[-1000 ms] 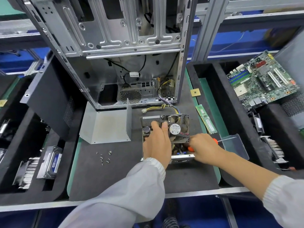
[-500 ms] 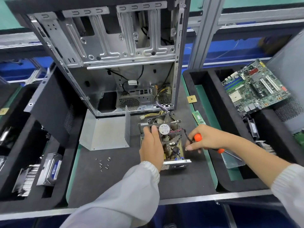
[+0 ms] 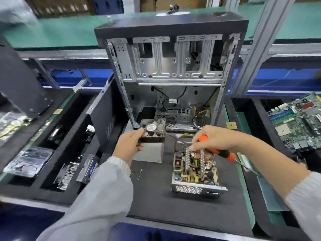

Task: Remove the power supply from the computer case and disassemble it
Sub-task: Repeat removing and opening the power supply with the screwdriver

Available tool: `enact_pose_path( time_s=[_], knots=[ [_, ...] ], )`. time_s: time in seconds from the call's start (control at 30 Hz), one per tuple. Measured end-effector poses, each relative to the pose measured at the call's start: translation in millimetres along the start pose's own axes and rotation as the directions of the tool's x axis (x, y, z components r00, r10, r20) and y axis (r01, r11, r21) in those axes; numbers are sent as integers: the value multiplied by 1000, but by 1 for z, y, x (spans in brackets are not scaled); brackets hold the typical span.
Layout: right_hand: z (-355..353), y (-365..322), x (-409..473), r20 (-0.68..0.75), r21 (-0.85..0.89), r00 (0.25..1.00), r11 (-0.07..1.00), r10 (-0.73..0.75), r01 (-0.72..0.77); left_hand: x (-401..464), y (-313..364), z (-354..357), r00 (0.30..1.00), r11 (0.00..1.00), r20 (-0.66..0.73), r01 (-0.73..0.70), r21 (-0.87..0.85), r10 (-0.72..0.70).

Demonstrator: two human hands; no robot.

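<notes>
The fan [image 3: 152, 132] is grasped in the grip of the left hand [image 3: 129, 145], thumb on its near top edge and fingers curled under its lower side, and is held lifted to the left of the power supply [image 3: 194, 171], in front of the open computer case [image 3: 171, 79]. A thin wire [image 3: 171, 136] runs from the fan toward the power supply. The power supply lies uncovered on the dark mat of the tabletop [image 3: 152, 197], its circuit board and two rows of heat-sink fins exposed, its perforated end wall turned toward the viewer. The orange-and-black screwdriver [image 3: 218, 151] is clenched in the grip of the right hand [image 3: 215, 139], whose fingertips [image 3: 192, 147] reach down to the far end of the board; whether they touch a part there cannot be told. A folded metal cover [image 3: 151, 152] rests on the mat behind the left hand, and small screws [image 3: 137, 172] are scattered near the left sleeve. A motherboard [image 3: 298, 120] is seen in the tray at the right.
</notes>
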State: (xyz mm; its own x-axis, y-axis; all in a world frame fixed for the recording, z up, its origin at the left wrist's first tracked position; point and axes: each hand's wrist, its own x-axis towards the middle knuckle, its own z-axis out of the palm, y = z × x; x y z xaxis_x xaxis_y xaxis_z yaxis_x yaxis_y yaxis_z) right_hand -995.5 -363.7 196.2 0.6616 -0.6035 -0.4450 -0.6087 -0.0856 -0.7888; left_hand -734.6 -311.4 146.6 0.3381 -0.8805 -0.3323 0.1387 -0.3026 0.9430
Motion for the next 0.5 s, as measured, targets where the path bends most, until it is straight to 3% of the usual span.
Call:
enact_pose_path(
  time_s=[0.13, 0.27, 0.4, 0.5],
  knots=[
    [42, -58, 58, -152, -191, 988, 980, 21, -51, 32, -13, -28, 995, 938, -88, -17, 346, 50],
    [78, -73, 110, -280, -511, 956, 830, 84, -223, 55, -31, -28, 999, 717, 16, -41, 696, 42],
    [100, -60, 133, -354, -608, 924, 715, 146, -346, 63, -38, -31, 994, 554, 111, -100, 827, 15],
    [97, -59, 132, -396, -571, 907, 735, 145, -367, 64, -37, -33, 989, 542, 146, -120, 832, -4]
  ],
)
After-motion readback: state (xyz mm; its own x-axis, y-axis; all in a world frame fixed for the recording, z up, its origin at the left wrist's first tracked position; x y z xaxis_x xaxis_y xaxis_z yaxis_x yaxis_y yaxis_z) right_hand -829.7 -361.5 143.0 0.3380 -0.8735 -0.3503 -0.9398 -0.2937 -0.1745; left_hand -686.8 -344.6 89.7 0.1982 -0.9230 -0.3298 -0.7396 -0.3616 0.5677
